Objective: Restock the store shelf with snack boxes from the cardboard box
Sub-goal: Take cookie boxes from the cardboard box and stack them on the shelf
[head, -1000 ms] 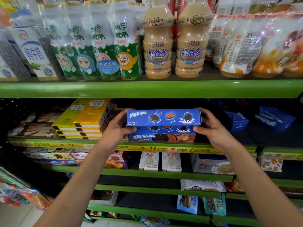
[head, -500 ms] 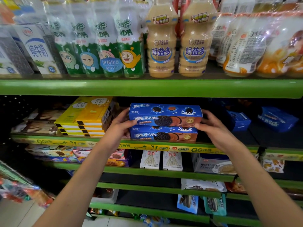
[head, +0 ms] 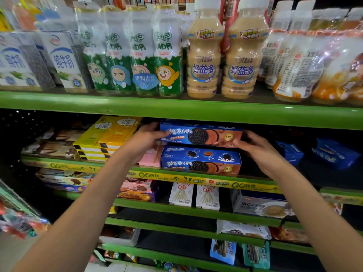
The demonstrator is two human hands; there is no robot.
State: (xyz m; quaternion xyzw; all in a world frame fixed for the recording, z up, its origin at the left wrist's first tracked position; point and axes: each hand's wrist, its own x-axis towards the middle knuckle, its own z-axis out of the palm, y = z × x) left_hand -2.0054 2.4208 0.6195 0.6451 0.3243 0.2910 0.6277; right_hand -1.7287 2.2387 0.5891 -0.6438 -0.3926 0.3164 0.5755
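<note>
Both hands are up at the second shelf (head: 176, 176), one on each end of a blue cookie box (head: 200, 136). The left hand (head: 143, 141) has its fingers curled round the left end and the right hand (head: 255, 149) cups the right end with the thumb at the front edge, so it's a two-handed hold on the box. It sits lying flat on top of a second blue cookie box (head: 200, 160) of the same kind, which rests on the shelf near the front edge — whether the top one is fully set down or carried a bit by the hands I can't tell, it's a little blurry.

Just left of the lower box there's a pink box (head: 150, 159), partly behind the left wrist. Further left is a stack of yellow boxes (head: 106, 138), and beyond that some brown-and-white biscuit packs (head: 49, 148). Off to the right, well apart from the hands, a few dark blue packs (head: 332, 154) lie deeper on the same shelf.

The shelf above has a green front rail (head: 176, 109) and is full of drinks: white milk cartons (head: 62, 59) on the left, green-and-white bottles with cartoon faces (head: 137, 55) in the middle, two beige bottles (head: 224, 55) right of those.

One level down, two white stick-snack boxes (head: 194, 194) stand side by side right under the cookie boxes, with a white-and-blue box (head: 259, 203) to their right — bagged snacks fill the lower shelves
</note>
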